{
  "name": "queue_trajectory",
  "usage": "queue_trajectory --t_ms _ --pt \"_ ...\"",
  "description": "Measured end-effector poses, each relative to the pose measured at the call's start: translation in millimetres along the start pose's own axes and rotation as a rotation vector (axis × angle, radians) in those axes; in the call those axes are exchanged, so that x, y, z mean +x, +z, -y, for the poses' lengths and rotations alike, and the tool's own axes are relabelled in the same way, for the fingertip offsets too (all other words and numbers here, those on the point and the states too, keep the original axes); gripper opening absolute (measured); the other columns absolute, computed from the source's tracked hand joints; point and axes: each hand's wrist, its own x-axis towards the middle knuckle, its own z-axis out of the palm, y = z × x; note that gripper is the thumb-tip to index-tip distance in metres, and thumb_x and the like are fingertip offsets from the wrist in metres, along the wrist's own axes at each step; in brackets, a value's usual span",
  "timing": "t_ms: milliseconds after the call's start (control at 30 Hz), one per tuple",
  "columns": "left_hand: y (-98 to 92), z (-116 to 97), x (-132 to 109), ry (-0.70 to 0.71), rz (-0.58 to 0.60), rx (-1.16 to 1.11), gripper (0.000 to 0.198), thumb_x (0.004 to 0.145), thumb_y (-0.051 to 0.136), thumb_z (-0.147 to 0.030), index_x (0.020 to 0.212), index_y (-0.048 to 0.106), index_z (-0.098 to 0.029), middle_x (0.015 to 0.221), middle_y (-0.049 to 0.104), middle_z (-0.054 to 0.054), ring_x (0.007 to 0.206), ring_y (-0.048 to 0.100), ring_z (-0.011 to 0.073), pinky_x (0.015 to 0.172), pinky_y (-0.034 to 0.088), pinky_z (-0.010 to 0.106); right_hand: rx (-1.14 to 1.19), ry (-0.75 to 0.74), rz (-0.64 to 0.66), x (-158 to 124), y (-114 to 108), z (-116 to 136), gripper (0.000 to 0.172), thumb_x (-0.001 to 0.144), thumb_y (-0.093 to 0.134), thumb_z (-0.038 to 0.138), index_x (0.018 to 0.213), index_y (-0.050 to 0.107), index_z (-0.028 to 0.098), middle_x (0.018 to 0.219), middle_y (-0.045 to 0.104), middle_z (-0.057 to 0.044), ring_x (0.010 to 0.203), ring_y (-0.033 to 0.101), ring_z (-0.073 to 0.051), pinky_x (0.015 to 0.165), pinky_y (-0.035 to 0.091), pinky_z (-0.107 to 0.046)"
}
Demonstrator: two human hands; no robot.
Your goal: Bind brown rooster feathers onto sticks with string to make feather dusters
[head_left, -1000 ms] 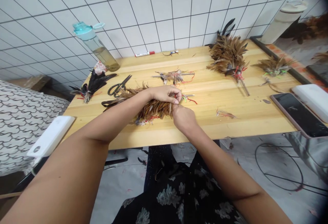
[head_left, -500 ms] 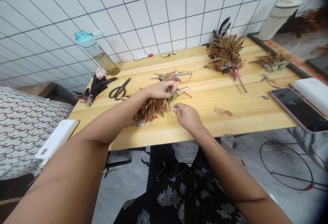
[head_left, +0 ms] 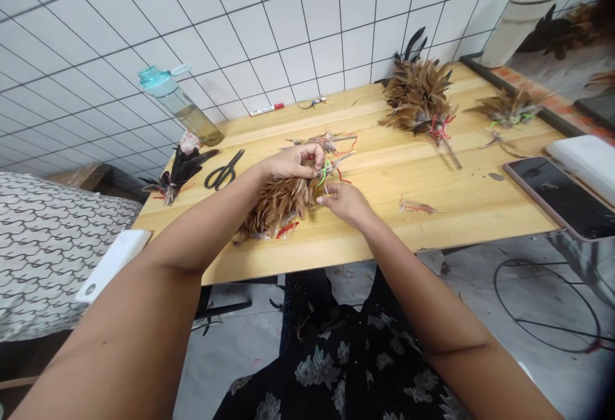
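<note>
A bundle of brown feathers (head_left: pixel 276 205) lies on the wooden table in front of me, its quill ends pointing right and wrapped with bright green string (head_left: pixel 325 170). My left hand (head_left: pixel 296 161) is closed around the bundle just beside the green tie, thumb and fingers pinching there. Just below and to the right, my right hand (head_left: pixel 346 203) is pinched by the bundle's lower edge; whatever sits between its fingertips is too small to make out. Red string (head_left: pixel 287 229) shows at the bundle's lower side.
Black scissors (head_left: pixel 224 170) and dark feathers (head_left: pixel 179 170) lie left, near a water bottle (head_left: pixel 185 106). Loose quills (head_left: pixel 327 141) are behind my hands. A larger feather bunch (head_left: pixel 417 96), a small bunch (head_left: pixel 509 107) and a phone (head_left: pixel 560 196) occupy the right side. A marker (head_left: pixel 266 110) lies by the wall.
My right hand has moved slightly left and closer to the bundle. The tied end has tilted up a little in my left hand, showing more of the green string.
</note>
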Motion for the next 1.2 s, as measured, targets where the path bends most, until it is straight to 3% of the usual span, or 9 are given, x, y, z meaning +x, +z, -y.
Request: queue_trajectory --t_ms 133,267,367,500,633,767,967,1200 --pt "-1.0 1.9 0.7 -0.003 0.004 0.022 0.04 0.062 0.084 -0.027 0.078 0.05 -0.015 0.077 0.053 -0.002 0.069 0.051 0.0069 0.066 0.044 0.02 -0.024 0.021 0.004 4.7 0.2 -2.1 0.023 0.084 0.063 0.039 0.085 0.073 0.019 0.079 0.07 -0.002 0.071 0.059 -0.015 0.062 0.038 -0.023" --pt "-2.0 6.6 2.6 -0.002 0.015 0.092 0.033 0.064 0.078 -0.021 0.08 0.05 -0.015 0.078 0.052 -0.002 0.07 0.051 0.0075 0.066 0.043 0.02 0.047 -0.029 -0.019 6.0 -2.3 -12.4 0.025 0.086 0.058 0.035 0.078 0.07 0.015 0.068 0.063 0.0 0.063 0.052 -0.011 0.057 0.033 -0.021" --pt "3.9 11.9 5.4 -0.029 0.047 0.193 0.027 0.067 0.073 -0.02 0.082 0.051 -0.015 0.08 0.054 -0.001 0.074 0.053 0.0089 0.069 0.043 0.022 0.037 -0.034 -0.032 4.0 -11.2 -19.0 0.027 0.088 0.056 0.035 0.081 0.069 0.014 0.067 0.062 0.0 0.062 0.052 -0.011 0.057 0.033 -0.021" --pt "17.1 17.0 9.0 -0.043 0.088 0.36 0.022 0.071 0.068 -0.021 0.086 0.054 -0.015 0.083 0.058 0.0 0.077 0.054 0.0102 0.074 0.044 0.023 -0.164 0.033 -0.047 -3.6 -19.5 -10.9 0.024 0.088 0.057 0.036 0.087 0.071 0.017 0.082 0.07 -0.005 0.075 0.061 -0.016 0.063 0.039 -0.023" --pt "21.4 14.4 8.8 -0.023 0.146 0.431 0.025 0.076 0.068 -0.026 0.095 0.057 -0.014 0.095 0.063 0.004 0.085 0.058 0.0133 0.079 0.046 0.025 -0.348 0.101 0.004 -12.2 -10.9 9.3 0.024 0.09 0.055 0.036 0.1 0.072 0.023 0.101 0.074 -0.009 0.093 0.067 -0.022 0.073 0.047 -0.028" --pt "14.7 5.4 3.6 0.017 0.21 0.379 0.04 0.079 0.07 -0.034 0.111 0.058 -0.014 0.114 0.065 0.011 0.106 0.061 0.0197 0.091 0.047 0.029 -0.423 0.118 -0.032 -13.3 -0.3 15.3 0.029 0.093 0.045 0.031 0.107 0.069 0.022 0.108 0.072 -0.011 0.099 0.068 -0.024 0.077 0.05 -0.031" --pt "3.3 -0.2 -5.2 -0.024 0.127 0.322 0.041 0.087 0.062 -0.039 0.118 0.057 -0.013 0.122 0.063 0.014 0.114 0.059 0.0221 0.099 0.046 0.034 -0.431 0.027 -0.109 -15.0 6.4 5.0 0.029 0.093 0.043 0.027 0.109 0.067 0.022 0.11 0.071 -0.01 0.104 0.067 -0.023 0.08 0.05 -0.03" --pt "-0.2 11.1 -3.1 -0.177 0.028 0.277 0.034 0.088 0.054 -0.027 0.119 0.057 -0.012 0.116 0.068 0.012 0.103 0.065 0.0172 0.092 0.05 0.031 -0.451 -0.057 -0.137 -20.9 8.6 2.8 0.033 0.094 0.041 0.026 0.119 0.063 0.025 0.116 0.069 -0.008 0.107 0.065 -0.022 0.079 0.05 -0.029"
